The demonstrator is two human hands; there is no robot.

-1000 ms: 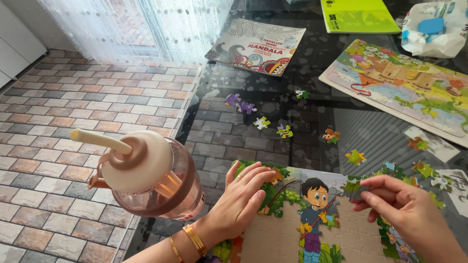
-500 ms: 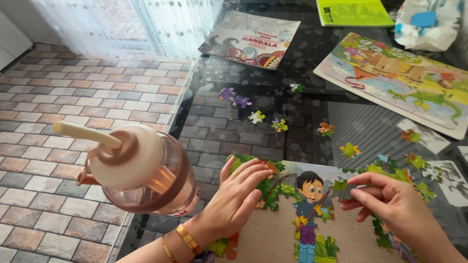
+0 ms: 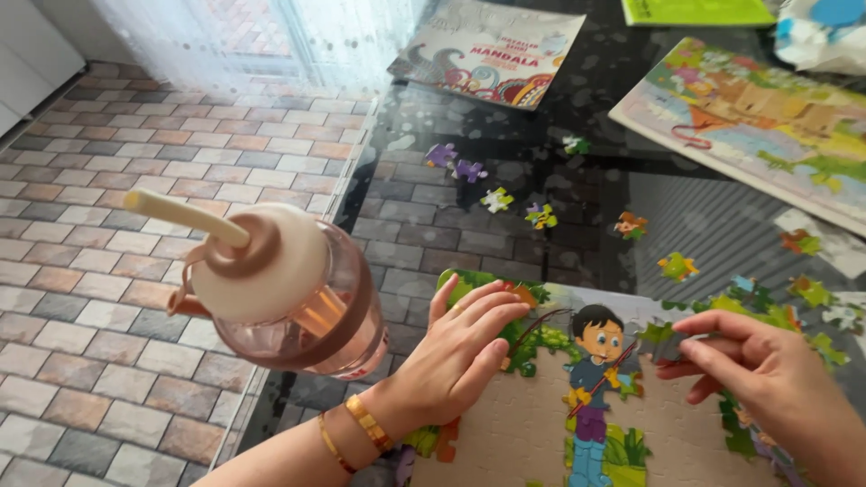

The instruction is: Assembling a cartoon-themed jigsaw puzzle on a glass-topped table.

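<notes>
The right hand (image 3: 767,374) pinches a green puzzle piece (image 3: 658,332) at its fingertips, just right of the boy figure on the half-built jigsaw (image 3: 541,424) at the worktop's near edge. The left hand (image 3: 456,356) lies flat, fingers together, pressing the jigsaw's far-left corner.

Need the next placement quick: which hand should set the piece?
Right, probably. The right hand pinches a piece at the puzzle; the left hand lies flat on it.
</notes>
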